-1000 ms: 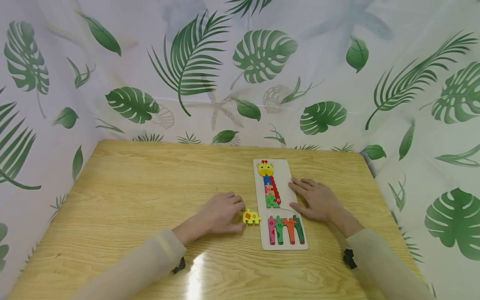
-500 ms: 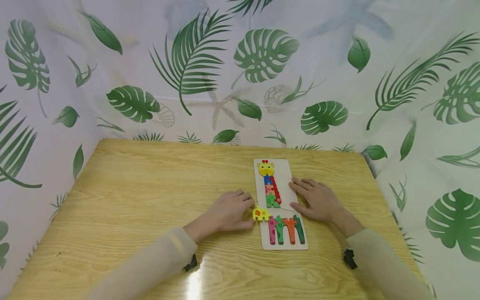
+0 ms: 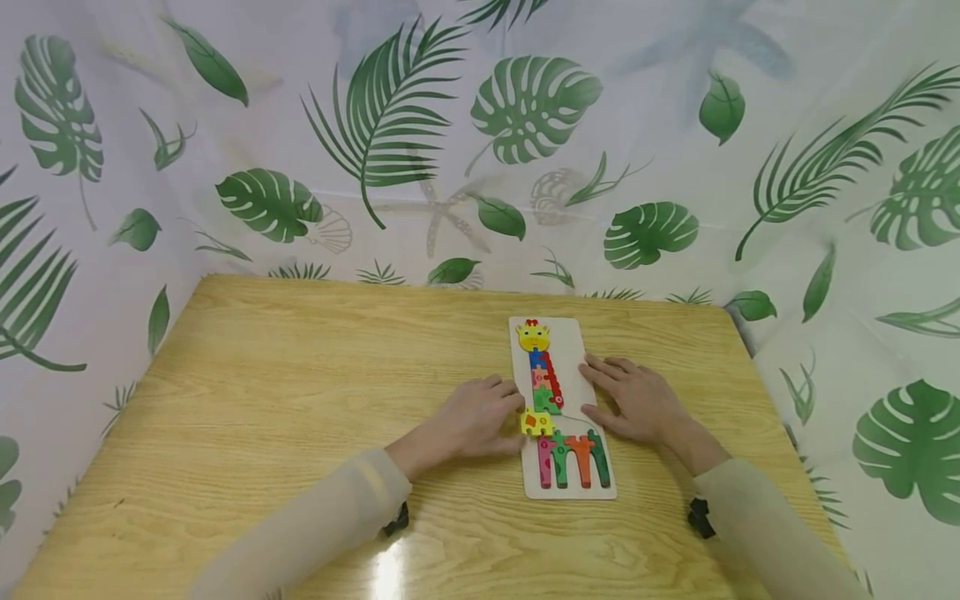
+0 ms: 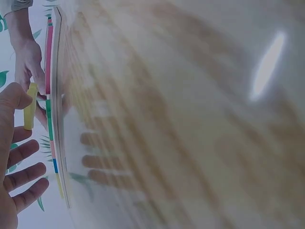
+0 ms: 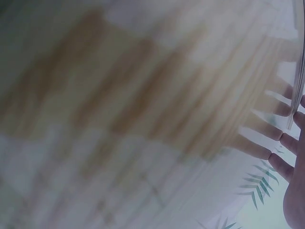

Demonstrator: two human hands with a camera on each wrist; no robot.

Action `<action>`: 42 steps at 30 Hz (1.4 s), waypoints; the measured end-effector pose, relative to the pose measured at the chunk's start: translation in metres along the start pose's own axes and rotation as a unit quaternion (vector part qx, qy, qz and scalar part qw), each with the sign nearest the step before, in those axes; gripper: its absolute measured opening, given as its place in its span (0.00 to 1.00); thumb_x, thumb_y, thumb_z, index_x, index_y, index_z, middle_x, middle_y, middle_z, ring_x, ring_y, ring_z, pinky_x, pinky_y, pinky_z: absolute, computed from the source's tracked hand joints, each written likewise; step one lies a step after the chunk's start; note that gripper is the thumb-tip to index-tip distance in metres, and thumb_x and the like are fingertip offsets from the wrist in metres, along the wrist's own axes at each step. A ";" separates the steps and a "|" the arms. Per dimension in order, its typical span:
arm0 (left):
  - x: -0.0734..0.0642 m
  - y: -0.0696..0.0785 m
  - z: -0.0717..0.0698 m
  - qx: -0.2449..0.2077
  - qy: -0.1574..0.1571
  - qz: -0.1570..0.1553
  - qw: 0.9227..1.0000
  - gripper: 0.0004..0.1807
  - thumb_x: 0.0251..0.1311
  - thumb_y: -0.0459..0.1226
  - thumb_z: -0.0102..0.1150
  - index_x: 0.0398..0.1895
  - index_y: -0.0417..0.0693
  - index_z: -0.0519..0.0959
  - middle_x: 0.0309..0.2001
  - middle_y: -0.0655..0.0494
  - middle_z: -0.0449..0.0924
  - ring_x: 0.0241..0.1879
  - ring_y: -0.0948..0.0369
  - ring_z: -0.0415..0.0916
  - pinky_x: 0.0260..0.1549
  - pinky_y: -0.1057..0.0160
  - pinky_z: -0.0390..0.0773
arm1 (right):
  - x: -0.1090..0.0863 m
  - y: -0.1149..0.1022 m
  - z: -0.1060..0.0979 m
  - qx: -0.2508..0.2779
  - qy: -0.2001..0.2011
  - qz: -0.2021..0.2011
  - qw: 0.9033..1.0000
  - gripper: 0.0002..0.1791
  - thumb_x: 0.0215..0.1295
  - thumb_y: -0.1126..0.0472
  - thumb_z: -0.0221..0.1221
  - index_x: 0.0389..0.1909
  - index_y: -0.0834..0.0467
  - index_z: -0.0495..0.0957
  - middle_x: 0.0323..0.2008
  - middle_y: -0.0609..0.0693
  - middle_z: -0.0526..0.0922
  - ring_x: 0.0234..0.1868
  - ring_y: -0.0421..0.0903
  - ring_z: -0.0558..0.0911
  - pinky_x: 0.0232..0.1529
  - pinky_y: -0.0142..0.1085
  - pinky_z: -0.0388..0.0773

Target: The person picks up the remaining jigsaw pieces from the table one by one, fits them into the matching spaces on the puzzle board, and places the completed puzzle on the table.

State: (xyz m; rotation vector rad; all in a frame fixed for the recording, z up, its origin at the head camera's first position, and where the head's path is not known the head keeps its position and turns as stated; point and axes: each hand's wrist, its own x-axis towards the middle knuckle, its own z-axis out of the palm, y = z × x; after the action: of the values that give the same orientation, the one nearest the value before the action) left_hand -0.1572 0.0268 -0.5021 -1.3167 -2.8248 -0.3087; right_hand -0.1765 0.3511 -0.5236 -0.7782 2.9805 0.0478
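My left hand [image 3: 474, 417] pinches a yellow puzzle piece [image 3: 537, 422] by its left end, over the left side of the white puzzle board [image 3: 572, 358]. In the left wrist view the yellow piece [image 4: 30, 107] stands apart from the board's face, between thumb and index finger, with the other fingers spread. Set in the board are a giraffe head [image 3: 533, 337], blue, pink, green and red neck pieces [image 3: 542, 383], and a row of leg pieces [image 3: 576, 461]. A body-shaped recess lies between neck and legs. My right hand [image 3: 636, 400] rests with extended fingers at the board's right edge.
The board lies on a wood-grain table [image 3: 337, 358] with a glossy light reflection near the front. A white leaf-print cloth [image 3: 420, 150] stands behind the table and along both sides.
My left hand has carried the yellow puzzle piece rightward from beside the board to over its left part, below the green neck piece. My right hand has stayed at the edge.
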 end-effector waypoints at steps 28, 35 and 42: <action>0.023 0.013 0.001 0.026 -0.038 0.001 0.999 0.23 0.68 0.61 0.61 0.54 0.56 0.83 0.55 0.59 0.85 0.49 0.60 0.79 0.47 0.64 0.83 | 0.000 -0.001 -0.001 0.003 -0.003 0.003 1.000 0.43 0.73 0.30 0.53 0.81 0.49 0.65 0.81 0.51 0.66 0.75 0.62 0.73 0.69 0.64 0.74; 0.026 0.014 0.005 0.026 -0.052 -0.003 0.998 0.26 0.69 0.62 0.60 0.56 0.56 0.84 0.55 0.59 0.85 0.50 0.60 0.80 0.47 0.64 0.83 | 0.000 -0.001 0.000 0.002 -0.002 0.003 1.000 0.43 0.73 0.30 0.53 0.81 0.49 0.64 0.81 0.51 0.66 0.76 0.61 0.72 0.70 0.64 0.74; 0.027 0.013 0.008 0.016 -0.059 -0.013 0.998 0.24 0.69 0.58 0.61 0.57 0.54 0.84 0.56 0.58 0.85 0.50 0.59 0.79 0.47 0.62 0.83 | -0.001 -0.001 0.002 0.004 -0.001 0.006 1.000 0.43 0.73 0.29 0.52 0.81 0.48 0.64 0.81 0.51 0.66 0.76 0.61 0.72 0.70 0.65 0.73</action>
State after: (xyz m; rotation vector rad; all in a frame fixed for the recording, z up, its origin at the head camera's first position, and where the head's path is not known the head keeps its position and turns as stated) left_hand -0.1639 0.0570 -0.5056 -1.3366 -2.9320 -0.1914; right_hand -0.1753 0.3507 -0.5252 -0.7575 2.9821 0.0367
